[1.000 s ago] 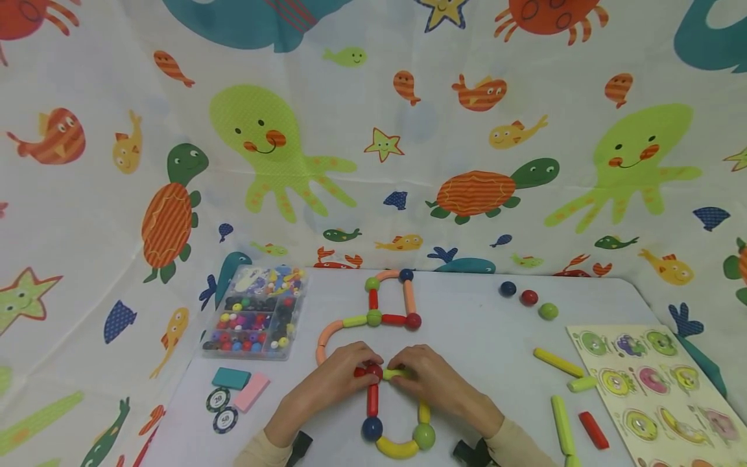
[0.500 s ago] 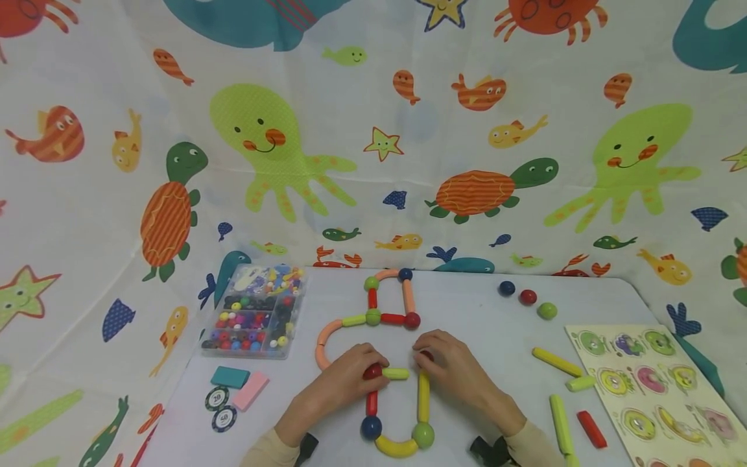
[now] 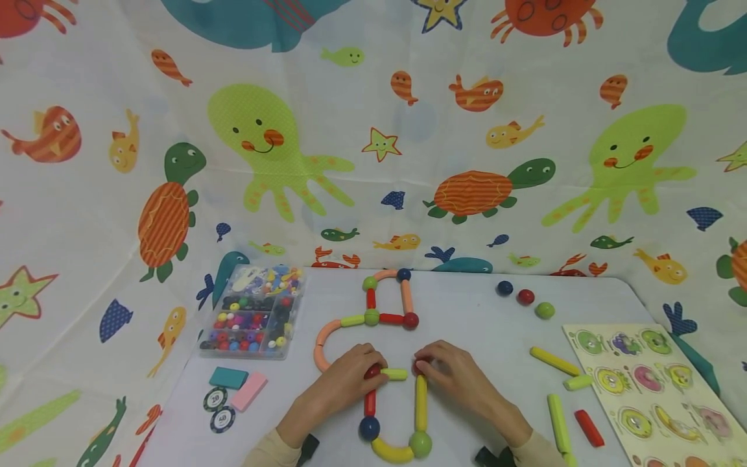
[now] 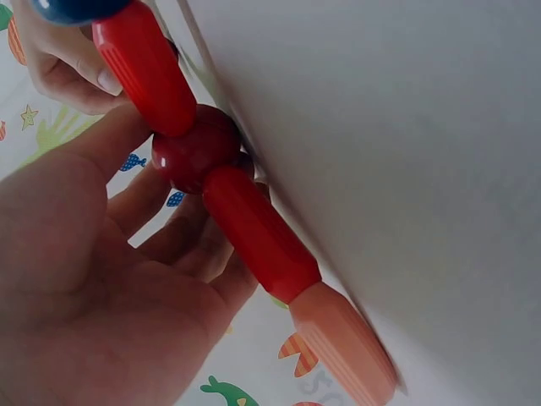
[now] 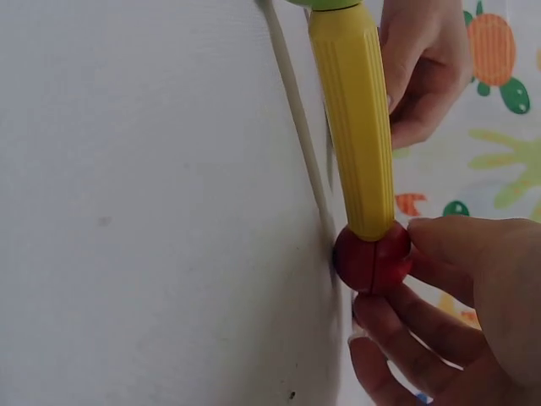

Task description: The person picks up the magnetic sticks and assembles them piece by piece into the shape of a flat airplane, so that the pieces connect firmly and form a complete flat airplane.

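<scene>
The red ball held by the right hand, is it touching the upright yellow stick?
Touching. In the right wrist view the red ball sits flush against the end of the yellow stick, no gap, while the right hand pinches the ball.

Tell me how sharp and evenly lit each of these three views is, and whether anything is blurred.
Head view: even soft light, sharp, slight wide-angle bending at the edges. Left wrist view: the red ball is sharp, the near left hand soft. Right wrist view: the yellow stick is crisp, the right hand blurred; no glare.
</scene>
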Motion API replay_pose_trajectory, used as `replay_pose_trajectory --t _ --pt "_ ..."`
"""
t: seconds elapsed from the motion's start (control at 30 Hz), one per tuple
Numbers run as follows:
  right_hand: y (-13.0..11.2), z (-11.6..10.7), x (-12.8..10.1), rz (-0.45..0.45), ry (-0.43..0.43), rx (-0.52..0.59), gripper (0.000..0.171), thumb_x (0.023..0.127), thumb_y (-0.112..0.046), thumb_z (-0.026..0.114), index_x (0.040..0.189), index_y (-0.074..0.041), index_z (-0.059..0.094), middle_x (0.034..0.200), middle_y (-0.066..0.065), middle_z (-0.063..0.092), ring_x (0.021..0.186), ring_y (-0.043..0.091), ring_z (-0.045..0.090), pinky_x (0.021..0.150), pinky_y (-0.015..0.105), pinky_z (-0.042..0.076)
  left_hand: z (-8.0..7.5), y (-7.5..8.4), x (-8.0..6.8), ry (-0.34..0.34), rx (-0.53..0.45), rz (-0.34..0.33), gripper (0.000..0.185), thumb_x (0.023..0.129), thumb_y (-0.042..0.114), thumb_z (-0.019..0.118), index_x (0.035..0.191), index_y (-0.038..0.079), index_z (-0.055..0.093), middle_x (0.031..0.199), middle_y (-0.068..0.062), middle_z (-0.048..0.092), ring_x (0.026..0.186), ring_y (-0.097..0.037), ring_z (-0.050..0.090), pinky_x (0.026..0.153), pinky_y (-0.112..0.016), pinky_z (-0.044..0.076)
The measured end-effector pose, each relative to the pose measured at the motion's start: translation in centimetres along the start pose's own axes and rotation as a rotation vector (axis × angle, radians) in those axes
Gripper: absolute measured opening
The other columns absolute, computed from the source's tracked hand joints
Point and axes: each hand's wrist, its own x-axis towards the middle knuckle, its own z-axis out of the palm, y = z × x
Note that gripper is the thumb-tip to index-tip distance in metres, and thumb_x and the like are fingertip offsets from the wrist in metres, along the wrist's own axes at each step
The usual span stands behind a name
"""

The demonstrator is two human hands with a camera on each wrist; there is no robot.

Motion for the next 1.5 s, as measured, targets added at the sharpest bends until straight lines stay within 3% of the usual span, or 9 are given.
replay_pose_trajectory --t 0.47,1.0,1.17,1.3,1.5 --pt "-0.4 0.6 -0.4 -0.067 0.005 0.018 0.022 0.098 -0.03 0.067 0.117 -0.02 0.072 0.104 -0.02 0.067 0.095 -0.001 0.063 0.091 0.027 0.056 -0.1 0.0 0.0 -0.001 -0.016 -0.002 0.022 0.095 0.034 0.072 0.112 0.02 0.071 0.101 0.01 0.06 0.091 -0.003 0.051 0.081 -0.019 0.051" --pt "-0.5 0.6 -0.3 -0.075 0.007 -0.002 0.024 0.098 -0.031 0.068 0.119 -0.02 0.072 0.108 -0.019 0.068 0.098 0.0 0.063 0.093 0.029 0.056 -0.1 0.1 -0.1 0.013 -0.019 -0.013 0.021 0.094 0.033 0.072 0.111 0.02 0.071 0.1 0.009 0.06 0.09 -0.003 0.05 0.079 -0.019 0.05" --pt "-0.7 0.1 -0.5 -0.024 0.008 -0.02 0.026 0.097 -0.032 0.069 0.121 -0.023 0.07 0.11 -0.021 0.067 0.103 0.0 0.063 0.095 0.032 0.055 0.0 0.2 -0.1 0.011 -0.02 -0.02 0.023 0.095 0.034 0.072 0.112 0.02 0.071 0.1 0.009 0.061 0.09 -0.003 0.05 0.079 -0.019 0.05" --pt "-0.4 -0.7 -0.8 0.065 0.052 -0.038 0.027 0.094 -0.029 0.073 0.121 -0.027 0.071 0.113 -0.021 0.067 0.107 0.001 0.063 0.096 0.033 0.055 -0.1 0.1 -0.1 0.004 -0.03 -0.028 0.024 0.095 0.035 0.071 0.113 0.02 0.071 0.102 0.009 0.061 0.091 -0.003 0.051 0.079 -0.019 0.051" --pt "2.0 -3.5 -1.7 0.143 0.126 -0.089 0.028 0.094 -0.026 0.074 0.121 -0.026 0.07 0.114 -0.016 0.068 0.105 0.004 0.063 0.095 0.034 0.056 -0.2 0.1 -0.2 -0.002 -0.042 -0.03 0.024 0.095 0.035 0.071 0.114 0.02 0.071 0.102 0.009 0.061 0.09 -0.003 0.051 0.079 -0.019 0.051"
